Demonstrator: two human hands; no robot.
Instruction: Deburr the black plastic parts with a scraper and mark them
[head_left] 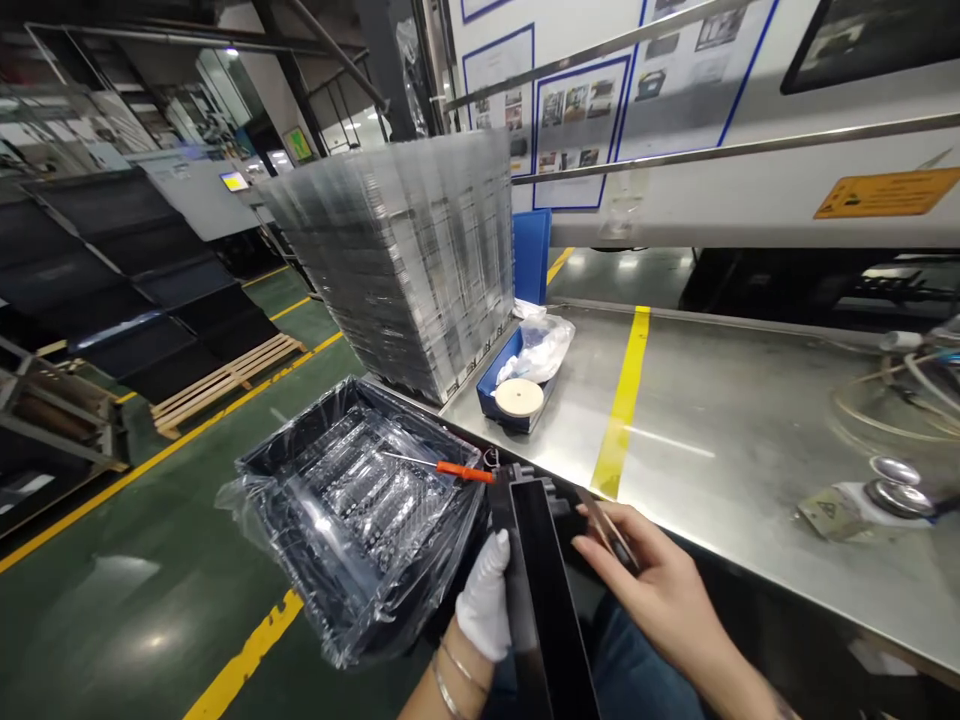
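My left hand, in a white glove with thin bracelets at the wrist, grips the left side of a long black plastic part that stands tilted in my lap. My bare right hand rests against the part's right side and pinches a small thin flat piece between thumb and fingers. Just left of the part sits a black bin lined with clear plastic, holding clear trays. An orange-handled screwdriver lies across the bin's top.
A steel table with a yellow stripe runs along the right. On it stand a tall stack of clear trays, a small blue box with a tape roll and plastic bag, and tubing. Green floor and a wooden pallet lie left.
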